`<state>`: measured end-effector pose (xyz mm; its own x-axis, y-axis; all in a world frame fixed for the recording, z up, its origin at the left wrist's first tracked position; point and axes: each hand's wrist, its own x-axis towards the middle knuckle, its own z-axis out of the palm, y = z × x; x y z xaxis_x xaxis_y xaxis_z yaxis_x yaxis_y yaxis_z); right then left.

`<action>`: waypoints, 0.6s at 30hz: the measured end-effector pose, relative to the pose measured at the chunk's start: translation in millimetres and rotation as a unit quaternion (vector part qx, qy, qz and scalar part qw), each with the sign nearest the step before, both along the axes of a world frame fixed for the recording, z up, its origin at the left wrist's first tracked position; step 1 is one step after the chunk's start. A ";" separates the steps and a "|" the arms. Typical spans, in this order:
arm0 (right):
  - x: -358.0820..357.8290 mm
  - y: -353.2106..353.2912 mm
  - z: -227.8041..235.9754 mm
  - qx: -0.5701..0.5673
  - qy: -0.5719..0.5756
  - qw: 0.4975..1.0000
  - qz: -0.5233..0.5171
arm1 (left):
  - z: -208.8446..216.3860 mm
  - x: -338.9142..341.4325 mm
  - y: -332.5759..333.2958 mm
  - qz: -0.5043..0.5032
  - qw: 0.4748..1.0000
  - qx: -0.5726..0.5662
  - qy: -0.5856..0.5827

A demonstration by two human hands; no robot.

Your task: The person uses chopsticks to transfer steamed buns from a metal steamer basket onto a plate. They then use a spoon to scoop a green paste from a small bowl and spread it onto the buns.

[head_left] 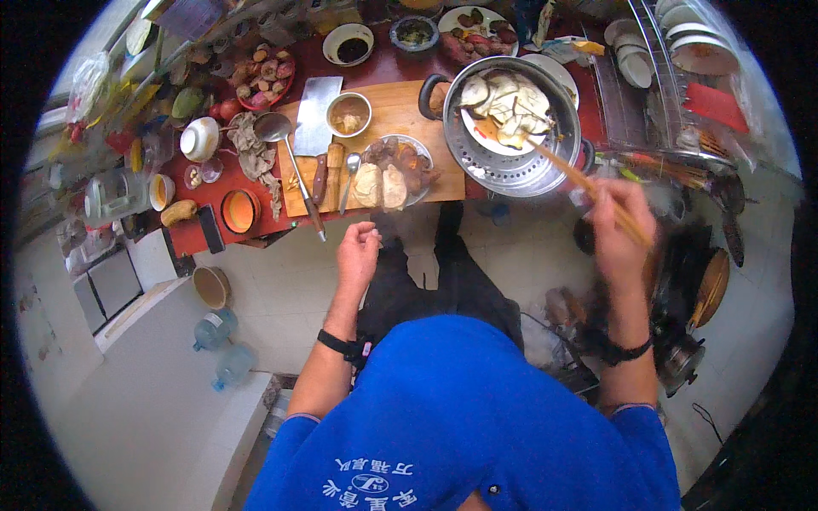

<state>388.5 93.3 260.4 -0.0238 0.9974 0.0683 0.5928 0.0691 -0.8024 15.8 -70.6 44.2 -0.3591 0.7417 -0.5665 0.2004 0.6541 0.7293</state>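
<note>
My right hand (620, 221) is closed around wooden chopsticks (564, 169), slightly blurred. Their tips reach over the rim of a metal steamer pot (511, 180) at the right of the counter and touch pale, dark-edged slices (509, 100), which look like eggplant. The slices lie on a white plate (479, 134) inside the pot, above its perforated tray. Just off the counter's front edge, my left hand (358, 253) hangs with fingers curled and nothing visible in them. Nearest to it are a ladle (304, 183) and pale dough-like pieces (380, 185) on a plate.
On the wooden cutting board (379, 100) lie a cleaver (317, 115), a spoon (350, 170) and a bowl (349, 114). A bowl of dark sauce (348, 44) and a basket of shallots (264, 77) stand behind. A dish rack (656, 85) is right; pans (711, 285) stand below.
</note>
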 end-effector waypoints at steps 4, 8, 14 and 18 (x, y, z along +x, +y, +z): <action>-69.3 -29.2 10.4 -0.041 0.096 0.992 0.070 | -24.7 -21.6 -12.6 0.066 0.996 -0.034 -0.046; -137.6 -23.3 -48.4 -0.031 0.060 0.993 0.102 | -33.0 -30.7 -15.4 0.092 0.993 -0.044 -0.060; -152.9 -20.7 -94.9 -0.068 0.049 0.992 0.094 | -28.9 -40.1 -14.8 0.100 0.992 -0.045 -0.063; -147.3 -27.0 -72.7 -0.086 0.091 0.990 0.066 | -32.4 -50.9 -7.7 0.086 0.994 -0.047 -0.038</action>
<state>241.2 66.3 187.6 -0.1572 0.9838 -0.0865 0.4330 -0.0100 -0.9013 -35.1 -78.3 11.8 -0.4296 0.6148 -0.6614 0.0250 0.7403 0.6718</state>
